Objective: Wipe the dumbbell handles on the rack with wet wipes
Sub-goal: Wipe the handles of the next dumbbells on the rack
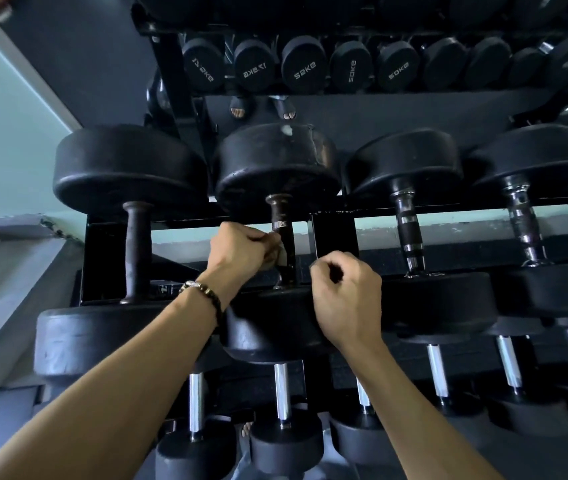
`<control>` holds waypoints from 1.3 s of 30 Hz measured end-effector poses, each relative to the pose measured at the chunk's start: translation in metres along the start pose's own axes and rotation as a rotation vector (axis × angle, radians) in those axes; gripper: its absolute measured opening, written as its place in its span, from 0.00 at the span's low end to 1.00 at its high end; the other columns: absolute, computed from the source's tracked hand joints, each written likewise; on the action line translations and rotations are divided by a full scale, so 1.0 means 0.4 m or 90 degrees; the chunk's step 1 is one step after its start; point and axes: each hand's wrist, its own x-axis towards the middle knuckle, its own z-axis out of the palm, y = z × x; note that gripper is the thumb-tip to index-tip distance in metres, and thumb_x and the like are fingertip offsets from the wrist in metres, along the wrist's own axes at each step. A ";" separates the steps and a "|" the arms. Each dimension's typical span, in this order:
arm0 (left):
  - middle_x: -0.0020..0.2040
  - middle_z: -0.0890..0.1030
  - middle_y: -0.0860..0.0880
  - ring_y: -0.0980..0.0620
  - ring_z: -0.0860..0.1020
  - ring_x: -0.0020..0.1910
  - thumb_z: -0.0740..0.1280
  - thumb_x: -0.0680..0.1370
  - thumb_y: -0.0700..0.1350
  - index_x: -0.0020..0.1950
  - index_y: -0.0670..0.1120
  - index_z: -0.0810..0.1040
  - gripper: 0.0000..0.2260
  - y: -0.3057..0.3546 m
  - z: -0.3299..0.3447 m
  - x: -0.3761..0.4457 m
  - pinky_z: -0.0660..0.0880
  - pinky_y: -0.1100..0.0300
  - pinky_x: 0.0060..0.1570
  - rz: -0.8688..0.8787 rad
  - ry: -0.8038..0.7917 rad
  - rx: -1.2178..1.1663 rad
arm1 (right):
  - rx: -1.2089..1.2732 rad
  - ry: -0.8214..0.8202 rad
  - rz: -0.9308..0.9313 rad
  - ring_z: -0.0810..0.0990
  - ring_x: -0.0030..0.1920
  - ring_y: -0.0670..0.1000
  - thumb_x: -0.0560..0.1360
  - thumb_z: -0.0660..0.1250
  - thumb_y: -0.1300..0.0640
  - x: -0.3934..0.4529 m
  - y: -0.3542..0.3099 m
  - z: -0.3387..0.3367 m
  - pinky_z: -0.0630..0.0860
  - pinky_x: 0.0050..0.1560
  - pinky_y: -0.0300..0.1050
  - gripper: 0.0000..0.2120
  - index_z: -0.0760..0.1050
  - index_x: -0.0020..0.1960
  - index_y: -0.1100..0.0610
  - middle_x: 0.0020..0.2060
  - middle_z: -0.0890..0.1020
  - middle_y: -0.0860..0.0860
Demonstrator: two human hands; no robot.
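A black rack (331, 233) holds rows of black dumbbells. The second dumbbell from the left in the top row has a dark, worn handle (281, 220). My left hand (241, 252) grips a pale wet wipe (281, 258) and presses it against the left side of that handle, about halfway down. My right hand (345, 299) hovers just right of the handle, over the dumbbell's near head (268, 323), with fingers curled and nothing visible in it. A bracelet sits on my left wrist.
A rusty-handled dumbbell (136, 251) lies to the left, and two chrome-handled ones (409, 233) (521, 223) to the right. Smaller dumbbells with chrome handles (282, 393) fill the lower row. A mirror behind reflects the rack. A pale wall and grey ledge are at left.
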 end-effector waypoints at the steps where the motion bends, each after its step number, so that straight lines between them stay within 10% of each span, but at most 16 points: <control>1: 0.24 0.77 0.53 0.63 0.70 0.20 0.74 0.76 0.41 0.35 0.42 0.82 0.10 0.006 0.000 0.003 0.69 0.70 0.24 -0.005 0.006 -0.027 | 0.004 0.001 -0.002 0.74 0.28 0.47 0.75 0.64 0.61 0.000 0.000 0.000 0.67 0.31 0.41 0.09 0.79 0.38 0.58 0.34 0.80 0.48; 5: 0.31 0.78 0.43 0.51 0.77 0.28 0.75 0.73 0.35 0.34 0.41 0.77 0.11 0.063 0.017 0.063 0.78 0.60 0.33 -0.028 0.126 -0.235 | 0.023 0.011 -0.011 0.74 0.30 0.47 0.72 0.60 0.54 0.001 0.004 0.002 0.69 0.33 0.42 0.12 0.79 0.37 0.58 0.31 0.78 0.47; 9: 0.29 0.83 0.51 0.55 0.78 0.28 0.77 0.72 0.47 0.28 0.47 0.81 0.13 0.024 0.022 0.042 0.78 0.60 0.40 0.016 0.107 -0.060 | 0.035 0.014 -0.013 0.73 0.30 0.47 0.72 0.60 0.54 0.000 0.008 0.004 0.67 0.32 0.41 0.12 0.78 0.37 0.58 0.31 0.77 0.46; 14: 0.22 0.72 0.57 0.62 0.68 0.22 0.72 0.75 0.38 0.27 0.47 0.79 0.16 -0.002 0.004 0.010 0.67 0.67 0.28 0.055 -0.025 0.031 | 0.035 0.010 -0.010 0.75 0.31 0.48 0.72 0.59 0.53 0.000 0.010 0.005 0.69 0.33 0.43 0.12 0.78 0.37 0.57 0.33 0.79 0.47; 19: 0.29 0.80 0.54 0.58 0.75 0.29 0.74 0.75 0.40 0.33 0.46 0.84 0.10 0.018 0.018 0.077 0.76 0.60 0.38 0.038 0.060 -0.177 | 0.036 0.011 -0.020 0.78 0.35 0.47 0.71 0.61 0.53 0.001 0.011 0.002 0.75 0.36 0.47 0.10 0.79 0.38 0.56 0.33 0.79 0.45; 25: 0.22 0.72 0.54 0.58 0.67 0.24 0.74 0.76 0.48 0.26 0.47 0.79 0.18 -0.023 -0.008 0.009 0.66 0.65 0.29 0.031 -0.046 0.016 | 0.034 -0.034 -0.037 0.80 0.45 0.46 0.70 0.59 0.42 0.001 0.009 -0.009 0.78 0.49 0.52 0.17 0.79 0.40 0.53 0.39 0.80 0.42; 30: 0.22 0.76 0.58 0.62 0.73 0.28 0.73 0.75 0.37 0.31 0.47 0.78 0.14 0.039 0.002 0.071 0.72 0.72 0.33 0.063 0.057 -0.154 | 0.003 -0.025 -0.040 0.78 0.50 0.45 0.73 0.58 0.36 -0.036 0.025 -0.013 0.76 0.53 0.48 0.19 0.79 0.43 0.49 0.42 0.79 0.39; 39: 0.24 0.74 0.52 0.59 0.69 0.25 0.77 0.71 0.54 0.31 0.42 0.82 0.17 -0.027 -0.020 0.037 0.73 0.63 0.29 0.099 -0.047 0.051 | 0.027 0.000 -0.023 0.78 0.51 0.46 0.74 0.59 0.36 -0.053 0.029 -0.011 0.75 0.53 0.47 0.19 0.79 0.42 0.50 0.43 0.81 0.40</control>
